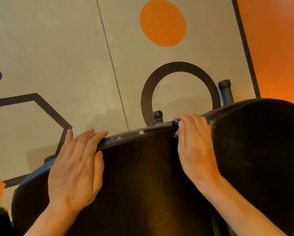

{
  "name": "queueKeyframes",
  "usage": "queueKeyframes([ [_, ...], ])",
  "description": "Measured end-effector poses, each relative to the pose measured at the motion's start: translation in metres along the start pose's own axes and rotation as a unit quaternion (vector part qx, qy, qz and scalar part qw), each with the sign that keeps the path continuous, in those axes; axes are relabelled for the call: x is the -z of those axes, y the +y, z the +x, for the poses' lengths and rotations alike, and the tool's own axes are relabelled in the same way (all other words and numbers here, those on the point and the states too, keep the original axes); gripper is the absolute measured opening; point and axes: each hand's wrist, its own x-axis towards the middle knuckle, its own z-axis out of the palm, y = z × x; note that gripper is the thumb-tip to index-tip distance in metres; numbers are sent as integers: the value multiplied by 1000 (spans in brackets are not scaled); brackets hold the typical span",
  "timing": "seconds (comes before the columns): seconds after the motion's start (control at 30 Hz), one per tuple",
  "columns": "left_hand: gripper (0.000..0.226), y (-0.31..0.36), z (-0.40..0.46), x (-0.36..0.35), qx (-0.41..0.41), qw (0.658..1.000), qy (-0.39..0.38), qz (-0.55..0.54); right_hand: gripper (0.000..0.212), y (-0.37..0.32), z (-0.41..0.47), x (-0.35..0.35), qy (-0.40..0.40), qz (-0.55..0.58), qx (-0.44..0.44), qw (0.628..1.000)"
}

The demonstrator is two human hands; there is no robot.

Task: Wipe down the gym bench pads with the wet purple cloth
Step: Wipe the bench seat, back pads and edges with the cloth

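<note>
Looking down from the head camera, two bare hands rest at the top edge of a black bench pad (pixel 142 176). The left hand (pixel 74 171) lies flat against the pad's upper left corner, fingers straight and together, their tips reaching over the rim while the thumb lies along the pad's face; it holds nothing. The right hand (pixel 194 147) curls its fingers over the top edge further right, gripping a purple cloth (pixel 176 126), of which only a small strip shows beside the index finger, pressed against the pad's rim. How much cloth is bunched under the palm cannot be told.

A few pale specks (pixel 141 132) sit on the rim between the two hands. A second black pad (pixel 258 150) stands just to the right, its rounded top rising past the right wrist, and another dark rounded pad (pixel 28 189) shows low on the left behind the left hand. A small black knob (pixel 157 115) pokes up behind the rim near the right hand, and a dark capped post (pixel 225 92) rises behind the right pad.

Behind it all is a beige wall (pixel 66 48) painted with an orange disc (pixel 163 23), a black ring (pixel 180 68) and black hexagon lines (pixel 45 104); an orange panel (pixel 279 40) fills the right side. No containers, labels or readable writing show.
</note>
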Motion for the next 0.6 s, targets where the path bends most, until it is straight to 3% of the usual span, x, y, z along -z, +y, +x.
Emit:
queueKeyframes([
  [0.1, 48, 1, 0, 2, -1, 1000, -6, -2, 18, -45, -2, -22, -40, -45, 81, 995],
  [0.17, 47, 0, 0, 2, -7, 1000, -10, 1, 26, -47, 4, -16, -98, -31, 143, 984],
  [0.23, 47, 0, -1, 2, -8, 1000, -10, 0, 29, -22, 10, 0, -113, -10, 104, 988],
  [0.33, 47, -2, 0, 1, -9, 1000, -13, 3, 33, 6, 7, 11, -52, -14, -18, 998],
  [0.4, 46, -2, 1, 1, -15, 1000, -12, 4, 32, -14, 4, -3, -8, -44, -16, 999],
  [0.53, 44, -2, 1, 2, -13, 1000, -7, 8, 30, -53, 0, -21, -71, -19, 134, 988],
  [0.6, 44, -3, -1, 2, -16, 1000, -6, 5, 31, -36, 5, -8, -112, 3, 151, 982],
])
